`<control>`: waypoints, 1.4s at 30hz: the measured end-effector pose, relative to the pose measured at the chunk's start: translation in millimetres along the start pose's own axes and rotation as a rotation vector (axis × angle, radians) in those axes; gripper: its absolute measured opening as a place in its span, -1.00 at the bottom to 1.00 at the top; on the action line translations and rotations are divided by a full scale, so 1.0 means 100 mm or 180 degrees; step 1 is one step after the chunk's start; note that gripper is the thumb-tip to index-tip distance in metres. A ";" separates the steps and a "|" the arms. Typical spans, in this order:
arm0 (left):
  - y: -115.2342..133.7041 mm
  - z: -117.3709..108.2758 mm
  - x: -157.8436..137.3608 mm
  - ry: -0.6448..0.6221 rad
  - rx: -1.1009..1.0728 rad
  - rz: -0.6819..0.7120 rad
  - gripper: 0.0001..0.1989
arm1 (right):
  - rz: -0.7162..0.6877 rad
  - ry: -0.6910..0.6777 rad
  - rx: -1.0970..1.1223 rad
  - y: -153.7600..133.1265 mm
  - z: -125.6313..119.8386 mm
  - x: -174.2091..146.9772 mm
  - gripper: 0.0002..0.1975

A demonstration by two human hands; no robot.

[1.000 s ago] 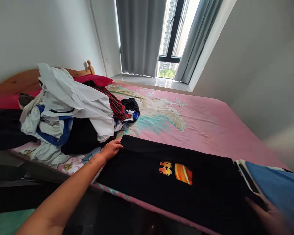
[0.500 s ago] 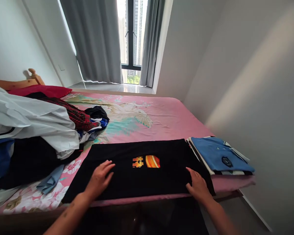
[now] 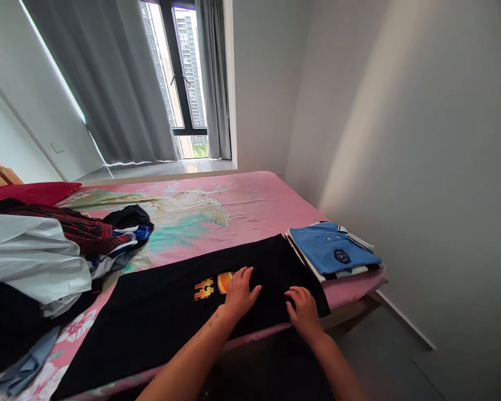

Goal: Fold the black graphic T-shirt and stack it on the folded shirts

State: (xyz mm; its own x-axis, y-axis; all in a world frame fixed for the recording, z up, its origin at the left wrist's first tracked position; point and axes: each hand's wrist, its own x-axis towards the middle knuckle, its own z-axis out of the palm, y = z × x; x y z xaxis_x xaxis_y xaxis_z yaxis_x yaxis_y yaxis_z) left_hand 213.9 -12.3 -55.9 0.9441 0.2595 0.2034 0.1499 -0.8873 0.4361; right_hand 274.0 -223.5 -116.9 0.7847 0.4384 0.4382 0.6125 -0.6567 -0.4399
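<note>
A black garment (image 3: 162,312), probably a T-shirt, lies flat along the near edge of the bed, with an orange and yellow print at its middle. My left hand (image 3: 240,292) is over the garment, fingers stretched out and partly covering the round part of the print. Nearer the garment's right end is my right hand (image 3: 304,312), its fingers slightly bent and apart. Neither hand holds anything; whether the fingertips touch the cloth I cannot tell. Just past the right end sits a stack of folded clothes with a blue polo shirt (image 3: 323,248) on top.
The bed has a pink patterned sheet (image 3: 254,195). On the left is a loose heap with a white garment (image 3: 33,250), a red plaid garment (image 3: 79,228) and other clothes. A red pillow (image 3: 37,192) lies behind it. A wall (image 3: 401,167) borders the right side.
My left hand has moved right across the black garment, from left of the print onto it, closer to my right hand. The view has turned to the right.
</note>
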 end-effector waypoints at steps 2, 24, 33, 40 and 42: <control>0.12 0.06 0.22 -0.0149 0.0243 -0.0145 -0.39 | 0.0068 0.0074 0.0111 0.01 0.01 -0.03 -0.78; 0.47 0.15 0.03 -0.0445 0.0453 0.1067 -0.12 | 0.0238 0.0060 0.0732 0.15 -0.23 0.18 -0.78; 0.60 0.54 0.43 -0.0318 -0.2501 -0.0652 -0.62 | 0.0233 -0.0267 0.0795 0.18 -0.18 0.36 -0.67; 0.53 0.29 0.51 -0.0201 -0.3644 -0.0592 -0.50 | -0.0995 -0.1097 0.0379 0.06 0.31 1.05 -0.56; 0.51 0.29 0.50 -0.0231 -0.3653 -0.0600 -0.49 | -0.1058 -0.1032 0.0591 0.10 0.44 1.36 -0.57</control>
State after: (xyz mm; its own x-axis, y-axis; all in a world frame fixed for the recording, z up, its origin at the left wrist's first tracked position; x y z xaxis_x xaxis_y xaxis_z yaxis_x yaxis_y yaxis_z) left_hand 277.1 -55.8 -49.1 0.9553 0.2950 0.0162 -0.0290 0.0388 0.9988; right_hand 390.7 -143.5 -95.9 0.5152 0.7930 0.3252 0.8180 -0.3417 -0.4628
